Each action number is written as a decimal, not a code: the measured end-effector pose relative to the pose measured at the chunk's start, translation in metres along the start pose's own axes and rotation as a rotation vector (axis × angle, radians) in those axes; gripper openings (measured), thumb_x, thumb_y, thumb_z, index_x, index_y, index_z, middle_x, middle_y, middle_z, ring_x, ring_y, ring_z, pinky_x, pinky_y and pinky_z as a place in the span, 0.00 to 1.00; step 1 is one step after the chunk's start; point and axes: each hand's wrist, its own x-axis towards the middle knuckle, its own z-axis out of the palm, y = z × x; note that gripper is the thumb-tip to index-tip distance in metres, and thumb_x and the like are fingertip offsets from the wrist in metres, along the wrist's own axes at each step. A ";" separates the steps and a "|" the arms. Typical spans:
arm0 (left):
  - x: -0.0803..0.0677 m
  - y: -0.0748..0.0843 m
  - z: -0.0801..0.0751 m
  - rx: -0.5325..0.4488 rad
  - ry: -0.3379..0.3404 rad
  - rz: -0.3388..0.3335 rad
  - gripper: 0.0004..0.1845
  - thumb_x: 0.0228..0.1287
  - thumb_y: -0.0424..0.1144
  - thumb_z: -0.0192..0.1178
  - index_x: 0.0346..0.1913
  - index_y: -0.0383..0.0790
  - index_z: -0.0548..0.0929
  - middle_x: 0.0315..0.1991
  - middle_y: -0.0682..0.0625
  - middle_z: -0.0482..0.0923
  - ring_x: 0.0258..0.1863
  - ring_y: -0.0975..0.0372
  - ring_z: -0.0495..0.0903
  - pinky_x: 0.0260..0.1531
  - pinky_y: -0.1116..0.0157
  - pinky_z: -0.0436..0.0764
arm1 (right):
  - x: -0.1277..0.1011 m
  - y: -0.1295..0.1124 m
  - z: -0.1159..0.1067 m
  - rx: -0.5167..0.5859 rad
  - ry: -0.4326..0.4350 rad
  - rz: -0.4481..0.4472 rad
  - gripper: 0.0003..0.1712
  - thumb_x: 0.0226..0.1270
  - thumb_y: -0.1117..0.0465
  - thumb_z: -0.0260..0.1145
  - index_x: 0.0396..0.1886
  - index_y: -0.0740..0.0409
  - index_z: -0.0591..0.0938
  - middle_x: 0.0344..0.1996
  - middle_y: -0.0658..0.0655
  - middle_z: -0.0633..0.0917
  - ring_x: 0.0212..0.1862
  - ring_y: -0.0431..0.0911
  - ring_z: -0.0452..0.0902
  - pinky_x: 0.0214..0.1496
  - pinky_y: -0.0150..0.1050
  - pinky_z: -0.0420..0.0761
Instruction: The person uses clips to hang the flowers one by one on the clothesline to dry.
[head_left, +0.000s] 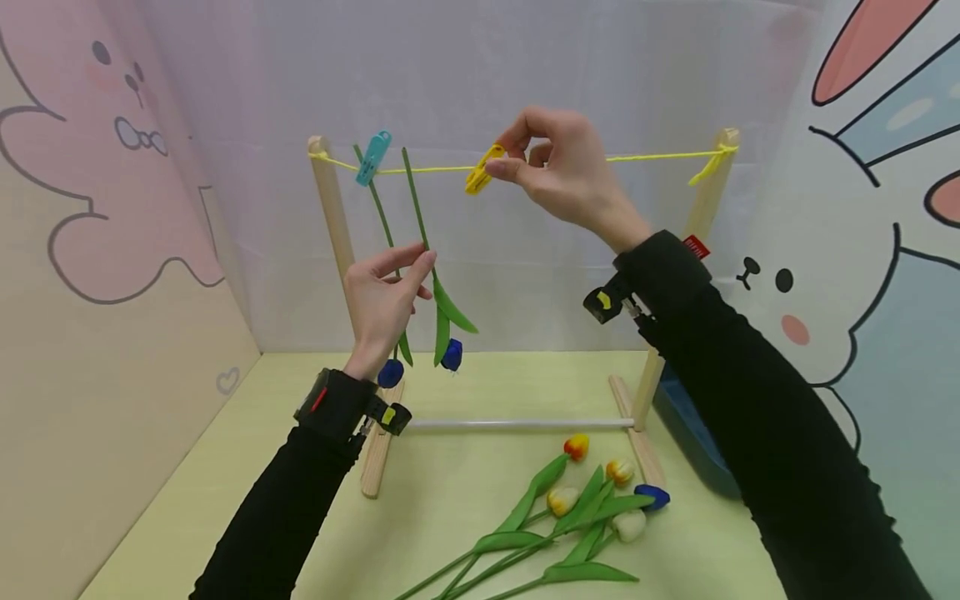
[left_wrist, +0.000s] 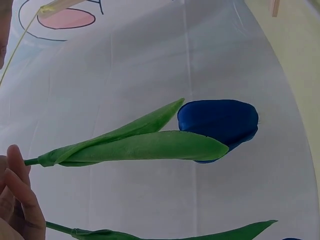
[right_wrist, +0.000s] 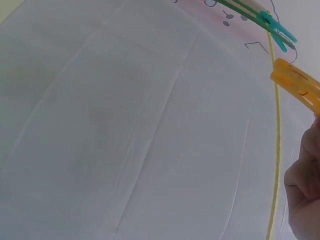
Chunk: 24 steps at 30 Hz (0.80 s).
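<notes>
The left hand (head_left: 382, 296) pinches the stem of a blue tulip (head_left: 452, 354) between thumb and fingertips, holding it upside down so that the bloom hangs low and the cut end of the stem reaches up to the yellow string (head_left: 660, 155). Gripping the stem about halfway down keeps its top end steady against the line. In the left wrist view the same bloom (left_wrist: 220, 122) shows beside its long green leaves, with the fingertips (left_wrist: 17, 195) at the frame's edge.

The right hand (head_left: 558, 167) holds a yellow clothespin (head_left: 482, 169) at the string, thumb and forefinger curled on its rear end; whether the peg's mouth is squeezed apart cannot be told. It sits just beside the raised stem, a little to its right. The right wrist view shows the peg (right_wrist: 297, 90) against the string (right_wrist: 277, 150).

A second blue tulip (head_left: 390, 372) already hangs head down from a teal clothespin (head_left: 372, 157), clamped on the string near the left post of the wooden rack (head_left: 330, 208). The string runs between the rack's two upright posts, so the flowers dangle free above the worktop (head_left: 262, 450).

On the worktop, in front of the rack, lies a loose bunch of tulips (head_left: 577, 512) in yellow, orange, white and blue. A dark blue tray (head_left: 693, 433) stands behind the right post
</notes>
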 end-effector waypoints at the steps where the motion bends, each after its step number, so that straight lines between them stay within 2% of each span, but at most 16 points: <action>1: 0.003 -0.011 -0.001 -0.008 -0.002 0.008 0.17 0.66 0.45 0.68 0.53 0.40 0.88 0.45 0.44 0.89 0.17 0.67 0.81 0.15 0.71 0.72 | 0.002 -0.001 0.001 -0.001 0.004 0.012 0.11 0.65 0.64 0.72 0.38 0.70 0.82 0.37 0.62 0.85 0.34 0.39 0.70 0.30 0.26 0.69; 3: 0.009 -0.034 -0.002 -0.027 -0.008 0.036 0.18 0.66 0.48 0.68 0.54 0.44 0.88 0.45 0.49 0.90 0.17 0.66 0.81 0.14 0.71 0.70 | 0.006 -0.003 0.002 0.006 0.013 0.031 0.11 0.65 0.64 0.72 0.38 0.70 0.83 0.38 0.62 0.86 0.35 0.38 0.71 0.30 0.26 0.69; 5: 0.011 -0.039 -0.002 -0.025 -0.006 0.040 0.18 0.65 0.49 0.68 0.54 0.45 0.88 0.45 0.49 0.90 0.18 0.64 0.81 0.15 0.70 0.71 | 0.009 -0.005 0.004 0.008 0.024 0.035 0.12 0.66 0.63 0.72 0.38 0.70 0.83 0.38 0.62 0.86 0.35 0.37 0.72 0.30 0.26 0.68; 7: 0.009 -0.028 -0.003 -0.044 -0.007 0.042 0.18 0.65 0.47 0.69 0.53 0.43 0.88 0.44 0.46 0.90 0.17 0.64 0.81 0.14 0.70 0.71 | 0.013 -0.006 0.005 0.012 0.038 0.034 0.11 0.65 0.63 0.72 0.38 0.70 0.84 0.38 0.63 0.87 0.34 0.36 0.72 0.30 0.26 0.68; 10: 0.003 0.006 -0.002 -0.032 -0.002 0.020 0.17 0.65 0.44 0.69 0.52 0.38 0.88 0.45 0.39 0.89 0.16 0.66 0.80 0.14 0.70 0.73 | 0.018 -0.009 0.008 0.011 0.058 0.023 0.11 0.66 0.63 0.72 0.36 0.71 0.84 0.38 0.65 0.87 0.33 0.35 0.73 0.31 0.26 0.70; 13: 0.001 0.023 -0.001 0.006 0.000 0.000 0.16 0.67 0.40 0.67 0.52 0.34 0.87 0.46 0.35 0.87 0.15 0.71 0.78 0.15 0.73 0.72 | 0.023 -0.014 0.011 0.006 0.075 0.016 0.11 0.66 0.64 0.71 0.35 0.71 0.84 0.38 0.65 0.88 0.33 0.34 0.73 0.33 0.26 0.71; 17: 0.002 0.027 0.000 0.019 0.000 -0.030 0.15 0.67 0.39 0.67 0.52 0.33 0.87 0.47 0.35 0.87 0.14 0.74 0.77 0.15 0.75 0.72 | 0.030 -0.019 0.019 0.012 0.090 0.008 0.11 0.66 0.64 0.71 0.32 0.71 0.84 0.37 0.65 0.88 0.33 0.33 0.75 0.34 0.26 0.72; 24: 0.002 0.028 0.000 0.039 0.004 -0.033 0.15 0.67 0.39 0.67 0.52 0.35 0.88 0.46 0.37 0.88 0.14 0.73 0.77 0.13 0.74 0.72 | 0.036 -0.023 0.031 0.035 0.097 0.018 0.09 0.66 0.65 0.71 0.30 0.68 0.85 0.36 0.66 0.89 0.29 0.30 0.74 0.36 0.29 0.69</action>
